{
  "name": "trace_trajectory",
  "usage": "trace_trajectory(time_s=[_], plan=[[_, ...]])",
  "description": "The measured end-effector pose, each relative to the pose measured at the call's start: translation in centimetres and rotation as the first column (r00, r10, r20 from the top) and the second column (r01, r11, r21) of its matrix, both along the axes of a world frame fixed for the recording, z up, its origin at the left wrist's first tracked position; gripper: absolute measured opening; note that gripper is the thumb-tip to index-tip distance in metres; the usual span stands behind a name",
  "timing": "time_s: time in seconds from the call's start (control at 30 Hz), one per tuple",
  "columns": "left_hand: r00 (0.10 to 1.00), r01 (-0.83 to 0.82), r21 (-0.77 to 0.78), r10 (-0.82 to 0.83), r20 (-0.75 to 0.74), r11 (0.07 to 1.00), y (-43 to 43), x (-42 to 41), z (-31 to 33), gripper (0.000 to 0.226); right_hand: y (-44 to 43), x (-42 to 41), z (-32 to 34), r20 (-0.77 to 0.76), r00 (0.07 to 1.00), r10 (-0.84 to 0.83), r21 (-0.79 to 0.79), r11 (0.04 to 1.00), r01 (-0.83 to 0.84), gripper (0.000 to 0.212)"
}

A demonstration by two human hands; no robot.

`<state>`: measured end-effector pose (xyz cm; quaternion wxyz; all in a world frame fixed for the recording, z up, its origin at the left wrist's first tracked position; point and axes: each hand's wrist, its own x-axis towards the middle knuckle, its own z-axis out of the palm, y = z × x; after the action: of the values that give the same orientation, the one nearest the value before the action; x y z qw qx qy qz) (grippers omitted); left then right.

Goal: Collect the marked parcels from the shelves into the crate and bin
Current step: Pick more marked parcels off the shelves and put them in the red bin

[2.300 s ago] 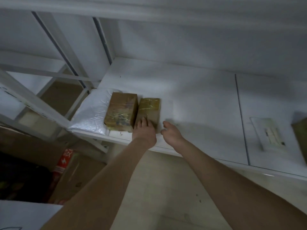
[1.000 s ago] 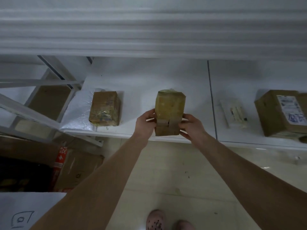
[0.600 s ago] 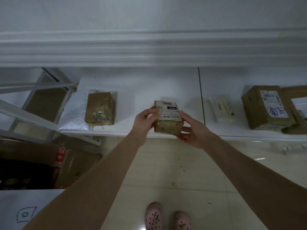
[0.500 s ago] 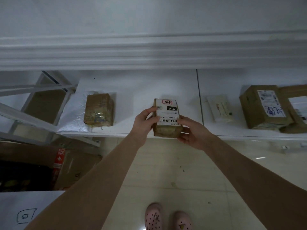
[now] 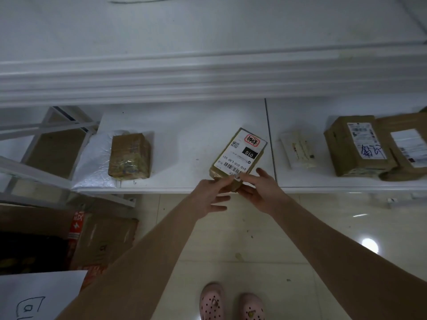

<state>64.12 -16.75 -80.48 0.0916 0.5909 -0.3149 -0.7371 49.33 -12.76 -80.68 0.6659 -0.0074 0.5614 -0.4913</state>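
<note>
Two hands at the near end of the small brown cardboard parcel [image 5: 239, 155] w/ white label, lying at the front edge of the white shelf [image 5: 196, 135] — right hand [image 5: 261, 192] pinches it, left hand [image 5: 211, 195] touches it, fingers straight. Prob. light, stiff, tape-slick — grip long sides.

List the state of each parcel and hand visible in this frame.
labelled parcel: label up, near end held over the shelf front edge
right hand: grips that parcel's near end
left hand: fingers straight, touching its near corner
taped parcel: lying on the white mailer bag
white mailer bag: flat on the shelf
flat white packet: lying on the shelf
brown box: resting on the shelf, beside a second box
</note>
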Motion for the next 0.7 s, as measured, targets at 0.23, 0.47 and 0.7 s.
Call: trace_trajectory(time_s=[0.23, 0.47, 0.7], plan=[[0.989, -0.144, -0.129, 0.145, -0.001, 0.981, -1.7, 0.7, 0.9, 0.036, 1.2, -2.9, -0.3, -0.329, 0.939, 0.101, 0.087, 0.993, -0.076, 0.102], [0.991, 0.049, -0.285, -0.010, 0.136, 0.957, -2.3, 2.6, 3.5, 0.038, 1.0, -2.6, 2.0, -0.405, 0.873, 0.271, -0.018, 0.953, -0.304, 0.062], [0.963, -0.268, -0.333, 0.266, -0.052, 0.904, -1.1, 2.7, 4.9, 0.046, 1.9, 0.0, 3.2, -0.224, 0.936, 0.271, 0.008, 0.961, -0.276, 0.035]])
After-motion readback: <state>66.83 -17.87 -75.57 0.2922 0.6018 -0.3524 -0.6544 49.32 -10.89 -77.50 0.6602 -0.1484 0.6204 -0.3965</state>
